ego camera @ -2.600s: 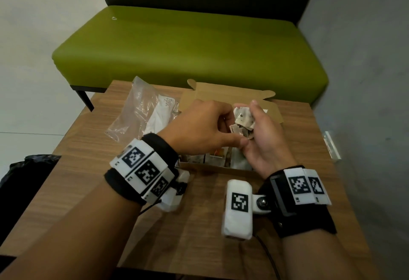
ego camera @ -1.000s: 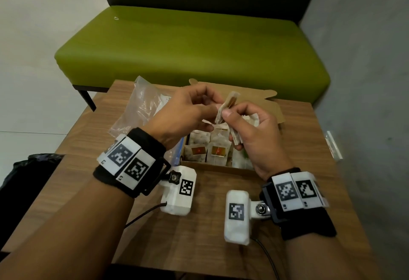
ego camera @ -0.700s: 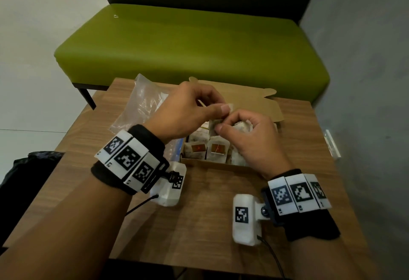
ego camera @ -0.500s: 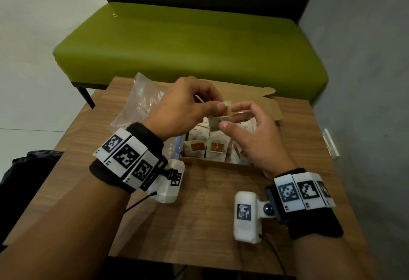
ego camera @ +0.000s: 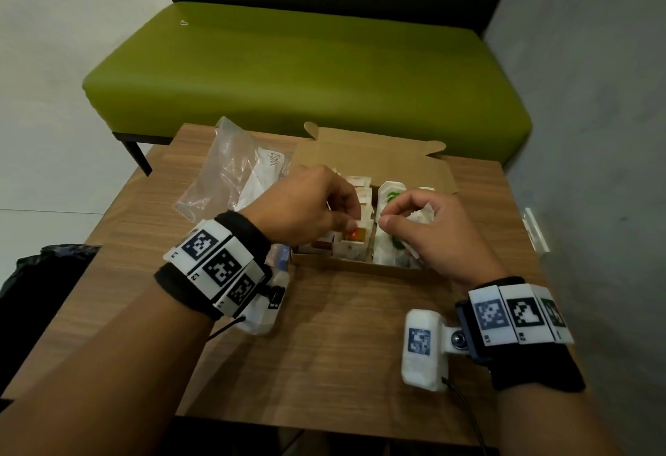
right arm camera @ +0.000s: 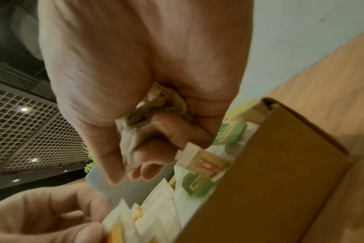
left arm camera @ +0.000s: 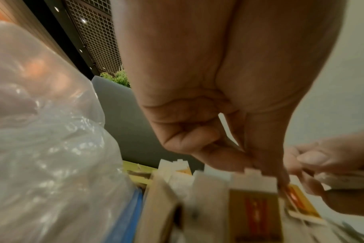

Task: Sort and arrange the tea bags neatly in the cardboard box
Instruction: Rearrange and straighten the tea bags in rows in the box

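Note:
The open cardboard box (ego camera: 374, 158) sits mid-table, with white tea bags standing in rows inside. My left hand (ego camera: 351, 225) is down in the box's front left and pinches the top of an orange-labelled tea bag (ego camera: 355, 235) between thumb and forefinger; in the left wrist view this tea bag (left arm camera: 254, 202) stands among the others. My right hand (ego camera: 387, 215) hovers over the green-labelled tea bags (ego camera: 391, 196) on the box's right side. It holds a crumpled bunch of tea bags (right arm camera: 148, 121) in its curled fingers, with an orange tag (right arm camera: 204, 159) dangling from it.
A clear plastic bag (ego camera: 234, 174) with more packets lies left of the box, touching it. The wooden table (ego camera: 342, 347) has bare room in front of the box. A green bench (ego camera: 306, 69) stands behind, a grey wall (ego camera: 594, 131) to the right, a dark bag (ego camera: 36, 275) at left.
Both hands have come down from above the box. My left hand took one orange-labelled tea bag from the right hand's bunch and lowered it into the front row.

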Demonstrator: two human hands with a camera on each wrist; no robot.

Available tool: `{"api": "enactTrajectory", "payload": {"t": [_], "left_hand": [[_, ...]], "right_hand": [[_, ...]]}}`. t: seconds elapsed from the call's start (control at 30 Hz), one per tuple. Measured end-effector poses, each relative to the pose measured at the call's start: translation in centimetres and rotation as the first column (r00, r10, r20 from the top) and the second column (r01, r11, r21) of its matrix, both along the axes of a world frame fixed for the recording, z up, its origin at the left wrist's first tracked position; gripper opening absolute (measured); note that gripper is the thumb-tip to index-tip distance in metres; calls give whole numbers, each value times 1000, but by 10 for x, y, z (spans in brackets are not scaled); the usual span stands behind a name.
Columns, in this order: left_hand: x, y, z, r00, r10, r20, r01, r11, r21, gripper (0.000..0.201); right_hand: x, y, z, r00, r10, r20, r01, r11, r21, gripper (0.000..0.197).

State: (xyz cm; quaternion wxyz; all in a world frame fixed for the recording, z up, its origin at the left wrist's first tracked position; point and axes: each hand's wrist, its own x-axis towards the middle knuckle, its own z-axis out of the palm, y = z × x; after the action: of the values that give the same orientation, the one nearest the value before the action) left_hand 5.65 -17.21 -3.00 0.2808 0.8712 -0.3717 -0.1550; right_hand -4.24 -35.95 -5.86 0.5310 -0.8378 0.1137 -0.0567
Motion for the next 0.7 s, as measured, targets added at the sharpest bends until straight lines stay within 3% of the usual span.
{"api": "enactTrajectory", "payload": {"t": [0.27,0.4,0.5,0.6,0.7], "left_hand": [[-2,-6,-14,991,-24,130,5,990,142,6],[-1,-4,-12,988,-38,149,15,987,159,7],[3,-3,-8,990,-29,140,14,995,101,7],[3,-4,-10,988,-11,155,3,999,51,4],[2,-5,-13,990,-67,123,52,991,121,3]], "right_hand": [[1,0,0,999,-49,-23,48,998,-27,12],[2,6,7,982,-157,-102,177,959,221,26],[4,11,14,975,-183,-122,219,863,454,28],[5,12,18,978,-161,-133,209,735,645,15],[4,10,19,986,-115,-119,165,674,720,37]]}}
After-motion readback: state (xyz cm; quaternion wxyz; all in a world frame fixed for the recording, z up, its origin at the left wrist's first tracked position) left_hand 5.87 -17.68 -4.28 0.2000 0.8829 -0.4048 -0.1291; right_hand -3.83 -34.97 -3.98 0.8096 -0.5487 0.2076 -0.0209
